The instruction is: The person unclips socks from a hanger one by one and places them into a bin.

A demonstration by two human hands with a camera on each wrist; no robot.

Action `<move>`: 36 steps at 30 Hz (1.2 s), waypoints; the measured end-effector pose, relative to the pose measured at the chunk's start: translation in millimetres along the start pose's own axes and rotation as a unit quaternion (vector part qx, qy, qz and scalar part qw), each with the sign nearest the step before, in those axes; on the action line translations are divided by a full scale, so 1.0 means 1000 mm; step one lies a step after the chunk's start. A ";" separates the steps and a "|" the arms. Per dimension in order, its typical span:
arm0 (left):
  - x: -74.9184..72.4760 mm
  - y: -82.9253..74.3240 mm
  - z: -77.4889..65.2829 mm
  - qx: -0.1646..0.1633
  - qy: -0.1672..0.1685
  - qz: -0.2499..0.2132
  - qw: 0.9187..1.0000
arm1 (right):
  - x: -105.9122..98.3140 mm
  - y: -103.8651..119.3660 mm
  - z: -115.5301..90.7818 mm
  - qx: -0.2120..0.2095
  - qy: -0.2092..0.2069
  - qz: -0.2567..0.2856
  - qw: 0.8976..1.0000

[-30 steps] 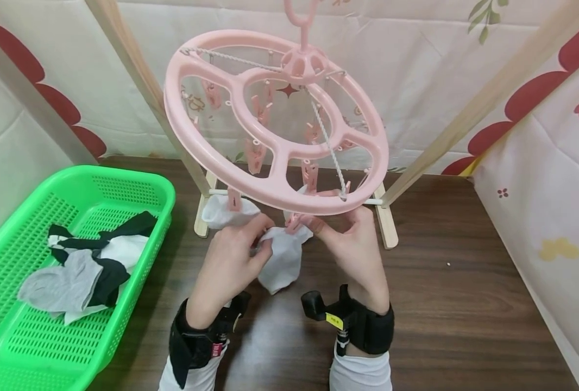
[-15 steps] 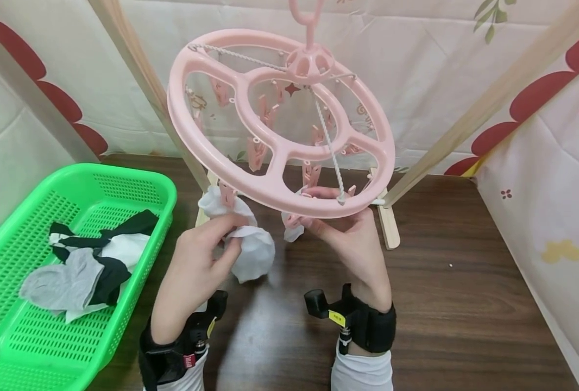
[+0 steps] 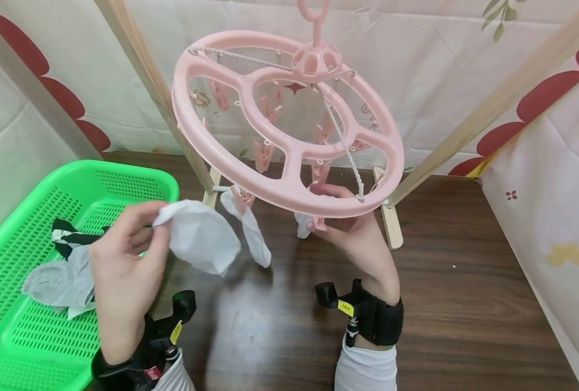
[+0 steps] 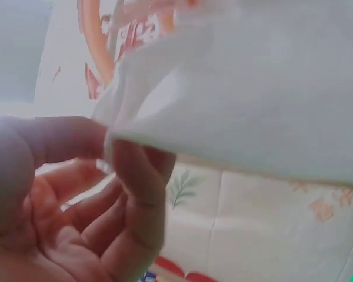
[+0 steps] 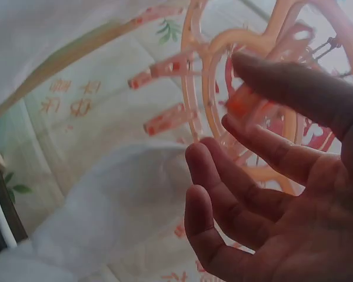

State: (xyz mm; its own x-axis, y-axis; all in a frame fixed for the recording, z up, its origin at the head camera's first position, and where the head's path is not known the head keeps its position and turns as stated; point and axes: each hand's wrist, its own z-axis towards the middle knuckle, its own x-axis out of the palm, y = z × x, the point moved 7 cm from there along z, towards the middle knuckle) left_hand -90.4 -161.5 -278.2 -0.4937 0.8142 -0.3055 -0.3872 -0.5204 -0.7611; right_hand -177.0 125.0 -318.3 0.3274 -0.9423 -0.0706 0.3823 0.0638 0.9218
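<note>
My left hand (image 3: 130, 271) pinches the edge of a white sock (image 3: 203, 236) between thumb and fingers, over the right side of the green basket. In the left wrist view, that sock spreads out from the fingertips. A round pink clip hanger (image 3: 289, 163) hangs in front of me. At its near right rim, my right hand (image 3: 360, 244) pinches a pink clothespin (image 3: 319, 223) with thumb and index finger; the other fingers are loosely bent. Another white sock (image 3: 255, 236) hangs from a clothespin (image 3: 243, 199) at the near left. Part of a white cloth (image 3: 302, 224) shows beside the right thumb.
A green basket (image 3: 169, 190) at the left holds a grey sock (image 3: 57, 279) and black-and-white pieces. Wooden poles (image 3: 465, 119) stand on both sides of the hanger, with feet on the brown table (image 3: 465, 304). More clothespins (image 3: 263, 155) dangle inside the ring.
My left hand has drawn the white sock away from the right-hand clothespin, leftward towards the basket. The other hanging sock has swung and turned. My right hand stays at the rim.
</note>
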 end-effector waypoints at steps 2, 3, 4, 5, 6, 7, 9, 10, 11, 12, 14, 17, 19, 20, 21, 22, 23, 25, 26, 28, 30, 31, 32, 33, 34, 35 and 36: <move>-0.012 0.005 0.000 -0.024 -0.048 -0.037 0.998 | -0.006 -0.001 0.000 0.002 -0.015 0.002 1.000; -0.019 0.007 0.000 -0.034 -0.076 -0.058 0.995 | -0.009 -0.002 -0.001 0.000 -0.024 0.001 1.000; -0.025 0.009 -0.001 -0.043 -0.106 -0.083 0.990 | -0.011 -0.002 -0.001 -0.002 -0.033 0.000 0.999; -0.031 0.012 -0.002 -0.050 -0.139 -0.116 0.982 | -0.014 -0.001 -0.001 -0.007 -0.041 -0.004 0.999; -0.037 0.015 -0.003 -0.058 -0.169 -0.149 0.973 | -0.016 -0.001 -0.002 -0.011 -0.048 -0.007 0.999; -0.042 0.017 -0.004 -0.063 -0.200 -0.181 0.961 | -0.017 -0.001 -0.002 -0.016 -0.054 -0.010 0.998; -0.052 0.020 -0.007 -0.061 -0.251 -0.210 0.943 | -0.020 0.000 -0.002 -0.025 -0.063 -0.018 0.998; -0.056 0.021 -0.008 -0.058 -0.272 -0.218 0.935 | -0.020 0.000 -0.002 -0.026 -0.068 -0.019 0.997; -0.059 0.023 -0.009 -0.060 -0.293 -0.233 0.925 | -0.021 0.000 -0.002 -0.028 -0.073 -0.023 0.997; -0.063 0.023 -0.010 -0.058 -0.306 -0.223 0.924 | -0.022 0.000 -0.002 -0.029 -0.079 -0.027 0.996; -0.068 0.024 -0.012 -0.066 -0.327 -0.199 0.921 | -0.024 -0.002 -0.003 -0.025 -0.091 -0.025 0.995; -0.073 0.031 -0.014 -0.092 -0.358 -0.222 0.902 | -0.027 -0.003 -0.003 -0.032 -0.112 -0.037 0.993; -0.075 0.035 -0.014 -0.108 -0.368 -0.228 0.895 | -0.028 -0.004 -0.004 -0.042 -0.122 -0.033 0.991; -0.075 0.037 -0.014 -0.115 -0.369 -0.226 0.894 | -0.028 -0.004 -0.004 -0.047 -0.126 -0.035 0.990; -0.075 0.039 -0.014 -0.125 -0.371 -0.228 0.891 | -0.029 -0.005 -0.005 -0.051 -0.132 -0.037 0.989; -0.075 0.040 -0.013 -0.132 -0.368 -0.215 0.895 | -0.029 -0.005 -0.005 -0.052 -0.134 -0.030 0.989; -0.074 0.040 -0.012 -0.140 -0.360 -0.185 0.903 | -0.028 -0.005 -0.005 -0.056 -0.135 -0.029 0.989; -0.072 0.040 -0.011 -0.142 -0.347 -0.149 0.915 | -0.027 -0.005 -0.005 -0.062 -0.137 -0.033 0.988; -0.071 0.039 -0.010 -0.135 -0.338 -0.128 0.923 | -0.026 -0.005 -0.004 -0.063 -0.139 -0.033 0.988; -0.067 0.036 -0.007 -0.113 -0.318 -0.100 0.936 | -0.024 -0.005 -0.003 -0.066 -0.143 -0.045 0.986; -0.060 0.033 -0.005 -0.092 -0.298 -0.092 0.946 | -0.023 -0.005 -0.003 -0.059 -0.154 -0.057 0.985; -0.056 0.030 -0.004 -0.083 -0.285 -0.091 0.950 | -0.022 -0.005 -0.004 -0.054 -0.160 -0.057 0.984; -0.052 0.028 -0.003 -0.076 -0.271 -0.078 0.956 | -0.021 -0.006 -0.004 -0.049 -0.166 -0.056 0.983; -0.047 0.026 -0.002 -0.074 -0.259 -0.072 0.960 | -0.020 -0.006 -0.004 -0.043 -0.169 -0.053 0.983; -0.043 0.025 -0.001 -0.072 -0.249 -0.067 0.964 | -0.020 -0.006 -0.003 -0.039 -0.171 -0.050 0.983; -0.038 0.023 0.000 -0.064 -0.235 -0.055 0.968 | -0.019 -0.006 -0.003 -0.038 -0.172 -0.041 0.984; -0.034 0.021 0.001 -0.056 -0.222 -0.048 0.972 | -0.018 -0.007 -0.003 -0.040 -0.169 -0.036 0.984</move>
State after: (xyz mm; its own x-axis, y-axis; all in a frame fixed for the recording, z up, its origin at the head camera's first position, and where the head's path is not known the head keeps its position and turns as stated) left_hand -82.5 -200.0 -282.9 -0.7565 0.6533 0.0280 -0.3729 -0.3959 -0.8392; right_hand -183.2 142.9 -324.0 -0.0036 -0.9999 0.0094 0.4653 0.0066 0.8851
